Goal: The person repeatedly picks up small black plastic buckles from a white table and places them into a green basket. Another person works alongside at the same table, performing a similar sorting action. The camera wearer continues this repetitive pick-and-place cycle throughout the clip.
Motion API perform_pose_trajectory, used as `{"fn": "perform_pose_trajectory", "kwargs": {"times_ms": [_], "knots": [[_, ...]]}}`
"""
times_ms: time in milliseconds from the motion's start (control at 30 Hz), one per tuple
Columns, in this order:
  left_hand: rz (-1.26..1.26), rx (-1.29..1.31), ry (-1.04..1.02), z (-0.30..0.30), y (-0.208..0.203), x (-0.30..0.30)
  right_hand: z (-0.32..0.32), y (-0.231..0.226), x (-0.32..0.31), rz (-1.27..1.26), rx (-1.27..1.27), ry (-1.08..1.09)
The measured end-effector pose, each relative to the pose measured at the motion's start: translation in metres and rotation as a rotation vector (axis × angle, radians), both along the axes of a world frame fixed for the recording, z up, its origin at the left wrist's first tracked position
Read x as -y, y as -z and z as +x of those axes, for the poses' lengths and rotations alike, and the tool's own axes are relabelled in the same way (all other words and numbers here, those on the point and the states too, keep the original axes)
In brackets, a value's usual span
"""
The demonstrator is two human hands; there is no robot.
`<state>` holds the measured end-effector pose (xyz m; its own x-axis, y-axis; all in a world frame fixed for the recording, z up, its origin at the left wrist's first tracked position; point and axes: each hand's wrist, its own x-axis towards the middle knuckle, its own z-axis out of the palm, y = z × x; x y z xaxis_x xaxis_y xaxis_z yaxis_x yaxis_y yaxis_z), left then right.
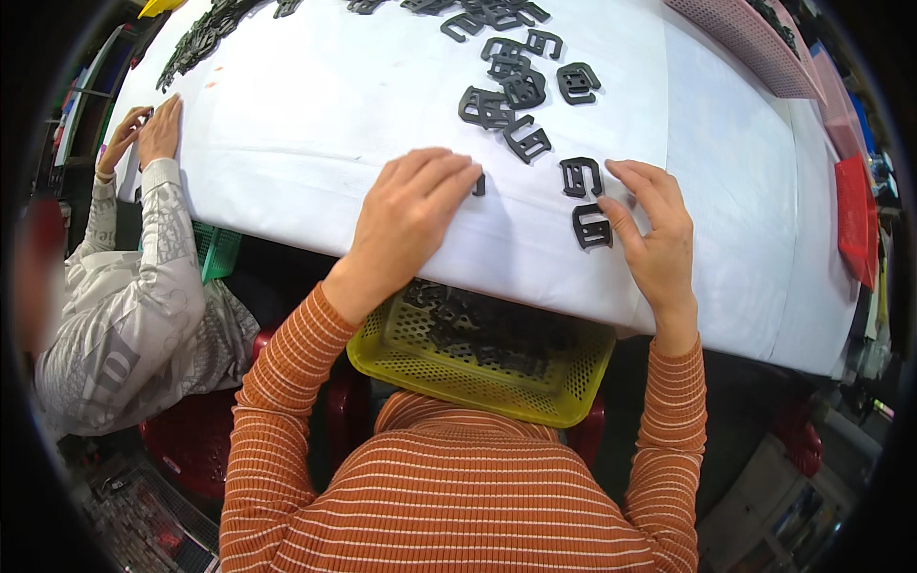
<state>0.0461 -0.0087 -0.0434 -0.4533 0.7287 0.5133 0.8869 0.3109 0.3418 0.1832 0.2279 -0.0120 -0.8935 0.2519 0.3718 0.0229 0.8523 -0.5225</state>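
Note:
My left hand [411, 208] is over the white table with its fingers bent together. The end of a black plastic buckle [479, 185] sticks out from under its fingertips; the rest is hidden. My right hand [654, 224] has thumb and index finger apart, beside two more black buckles. The upper buckle [580, 178] has a hooked open side. Just below it, the thumb tip is close to the lower buckle [592, 227]; I cannot tell whether they touch. Further up lies a loose group of similar buckles [523, 91].
A yellow-green perforated basket [564, 406] with black pieces sits at my lap, under the table edge. Pink baskets [755, 48] and a red tray [857, 220] line the right side. At left, another person's hands [158, 134] work near a dark pile [201, 38].

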Motion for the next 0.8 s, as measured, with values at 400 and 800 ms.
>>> {"fn": "perform_pose_trajectory", "kwargs": {"times_ms": [400, 800], "knots": [[0.038, -0.133, 0.002, -0.004, -0.008, -0.037, -0.014, -0.002, -0.015, 0.236, 0.038, 0.206], [0.086, 0.147, -0.005, -0.014, -0.017, -0.055, 0.006, -0.024, -0.009, -0.163, 0.398, -0.043]]}}
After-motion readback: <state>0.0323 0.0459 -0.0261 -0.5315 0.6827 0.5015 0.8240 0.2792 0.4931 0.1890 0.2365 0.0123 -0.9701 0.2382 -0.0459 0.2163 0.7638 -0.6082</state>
